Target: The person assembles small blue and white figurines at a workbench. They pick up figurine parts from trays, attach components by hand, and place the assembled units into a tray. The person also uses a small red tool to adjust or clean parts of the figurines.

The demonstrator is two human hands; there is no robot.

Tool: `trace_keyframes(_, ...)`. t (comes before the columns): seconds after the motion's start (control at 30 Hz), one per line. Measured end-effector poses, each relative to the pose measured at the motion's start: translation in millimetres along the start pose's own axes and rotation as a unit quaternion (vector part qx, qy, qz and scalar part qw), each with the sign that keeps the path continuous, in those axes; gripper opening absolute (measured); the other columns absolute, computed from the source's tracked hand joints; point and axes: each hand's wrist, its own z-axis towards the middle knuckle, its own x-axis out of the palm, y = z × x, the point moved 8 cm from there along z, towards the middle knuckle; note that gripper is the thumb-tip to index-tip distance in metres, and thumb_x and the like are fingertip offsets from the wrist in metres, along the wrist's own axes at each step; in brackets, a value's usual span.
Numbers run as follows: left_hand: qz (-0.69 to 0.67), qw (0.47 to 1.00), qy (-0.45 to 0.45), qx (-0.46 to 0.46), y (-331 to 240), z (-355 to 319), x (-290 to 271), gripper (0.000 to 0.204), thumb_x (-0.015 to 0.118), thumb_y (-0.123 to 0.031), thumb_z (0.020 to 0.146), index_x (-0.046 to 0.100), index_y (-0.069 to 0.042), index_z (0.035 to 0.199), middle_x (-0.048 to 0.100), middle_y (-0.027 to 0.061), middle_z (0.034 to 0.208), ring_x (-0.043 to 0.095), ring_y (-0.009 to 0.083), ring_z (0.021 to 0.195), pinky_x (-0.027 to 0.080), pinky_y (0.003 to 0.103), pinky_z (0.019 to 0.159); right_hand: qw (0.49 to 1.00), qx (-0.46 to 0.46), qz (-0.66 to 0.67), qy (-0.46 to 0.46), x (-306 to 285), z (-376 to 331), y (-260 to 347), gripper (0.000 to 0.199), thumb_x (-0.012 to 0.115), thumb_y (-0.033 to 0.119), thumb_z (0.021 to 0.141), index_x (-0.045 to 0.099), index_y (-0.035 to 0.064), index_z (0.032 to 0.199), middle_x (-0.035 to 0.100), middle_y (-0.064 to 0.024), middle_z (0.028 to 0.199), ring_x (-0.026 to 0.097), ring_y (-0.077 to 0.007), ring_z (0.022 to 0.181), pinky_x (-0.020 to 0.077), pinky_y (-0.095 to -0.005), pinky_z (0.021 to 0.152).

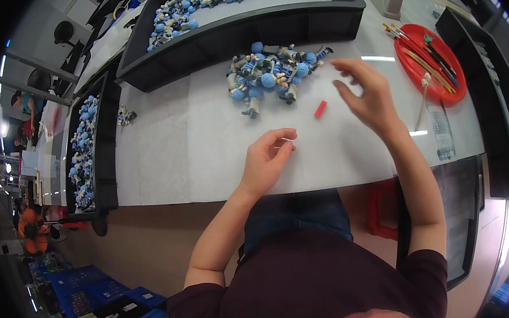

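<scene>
My left hand (268, 158) rests on the white table (169, 148) with fingers curled loosely and nothing visible in it. My right hand (365, 92) hovers above the table, fingers spread, holding nothing. It is just right of a small red piece (320, 109) lying flat on the table. Beyond both hands sits a pile of small figures with blue round heads (274, 72).
A long black tray (243, 30) with more blue-headed figures lies at the far edge, another black tray (105, 148) at the left. A red dish (406, 55) holding brushes and sticks sits at the right, beside a further black tray (492, 108). Blue crates stand on the floor at lower left.
</scene>
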Motion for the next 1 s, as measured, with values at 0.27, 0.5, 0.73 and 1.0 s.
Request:
trace_keyframes(0.27,-0.067,0.997,-0.028,-0.004,14,-3,-37,0.023,0.051,-0.002,0.086,0.055,0.003,0.108,0.058,0.0074,0.102,0.056,0.0115,0.084,0.048,0.024,0.074,0.958,-0.189,-0.17,0.133,118,38,34,0.03,0.069,0.009,0.067,0.062,0.0073,0.096,0.062,-0.0033,0.1,0.047,-0.0249,0.107,0.0394,-0.0396,0.084)
trace_keyframes(0.5,-0.167,0.975,-0.116,0.084,-1,-8,-55,0.027,0.051,-0.007,0.088,0.053,0.002,0.114,0.059,0.0085,0.102,0.056,0.0123,0.086,0.047,0.025,0.073,0.98,0.08,0.184,0.01,95,10,43,0.027,0.067,0.012,0.078,0.056,0.0012,0.1,0.064,-0.0102,0.086,0.062,-0.017,0.079,0.0482,-0.0276,0.067)
trace_keyframes(0.73,-0.293,0.955,0.003,-0.04,13,-4,-46,0.031,0.051,-0.018,0.091,0.053,0.001,0.115,0.059,0.0073,0.104,0.055,0.0128,0.091,0.046,0.027,0.078,0.878,0.338,0.326,0.094,130,-52,28,0.034,0.067,0.023,0.08,0.053,-0.0006,0.101,0.064,-0.0072,0.076,0.059,-0.009,0.066,0.0455,-0.0198,0.054)
trace_keyframes(1.0,-0.335,0.941,-0.011,-0.044,20,-4,-51,0.026,0.048,-0.014,0.091,0.055,0.0,0.112,0.059,0.0084,0.108,0.056,0.0147,0.095,0.046,0.031,0.084,0.816,0.341,0.466,0.016,139,-84,32,0.028,0.051,0.016,0.09,0.051,-0.0012,0.112,0.058,-0.0092,0.1,0.055,-0.0112,0.088,0.045,-0.0239,0.077)
